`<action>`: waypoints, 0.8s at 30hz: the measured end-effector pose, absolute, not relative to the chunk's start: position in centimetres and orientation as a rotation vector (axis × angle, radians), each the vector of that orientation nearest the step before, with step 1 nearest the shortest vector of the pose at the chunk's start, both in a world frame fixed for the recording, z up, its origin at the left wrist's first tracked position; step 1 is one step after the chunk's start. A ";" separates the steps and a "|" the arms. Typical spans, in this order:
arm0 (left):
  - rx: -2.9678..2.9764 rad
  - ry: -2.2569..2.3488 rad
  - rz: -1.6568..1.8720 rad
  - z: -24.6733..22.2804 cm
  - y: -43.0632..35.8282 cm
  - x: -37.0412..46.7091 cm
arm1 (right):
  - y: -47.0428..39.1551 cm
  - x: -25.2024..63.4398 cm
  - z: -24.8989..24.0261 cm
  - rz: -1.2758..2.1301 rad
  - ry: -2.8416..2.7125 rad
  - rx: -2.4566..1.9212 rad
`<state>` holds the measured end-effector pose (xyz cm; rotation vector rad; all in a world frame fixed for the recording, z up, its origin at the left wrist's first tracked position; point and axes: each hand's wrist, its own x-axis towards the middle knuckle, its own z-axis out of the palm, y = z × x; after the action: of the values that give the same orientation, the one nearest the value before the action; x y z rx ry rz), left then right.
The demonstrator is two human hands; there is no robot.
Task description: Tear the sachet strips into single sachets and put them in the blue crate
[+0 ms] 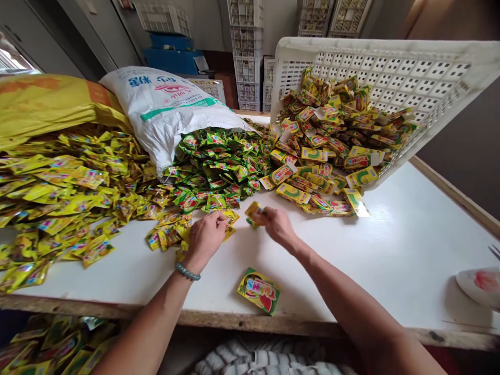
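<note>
My right grip [279, 226] is clamped on a packet [254, 212]; presumably light, pliable, slippery; pinch its edge; left grip [207, 235]: closure indeterminable.

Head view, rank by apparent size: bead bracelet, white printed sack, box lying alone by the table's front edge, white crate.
Largest to smallest:
1. White crate, cut off at the right edge
2. White printed sack
3. Box
4. Bead bracelet

Apparent size only; distances from the camera differ.

two hands [205, 235], two sacks [172, 101]
</note>
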<state>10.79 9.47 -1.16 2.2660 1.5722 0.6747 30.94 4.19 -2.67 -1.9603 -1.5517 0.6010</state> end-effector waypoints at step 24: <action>1.066 0.880 0.692 -2.0 8.4 20.7 | 1.9 35.1 -4.3 0.755 -0.733 -1.562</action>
<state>20.68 8.38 -2.05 1.0662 0.8801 0.6918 35.14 1.88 -4.33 -1.5619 -0.7331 0.7552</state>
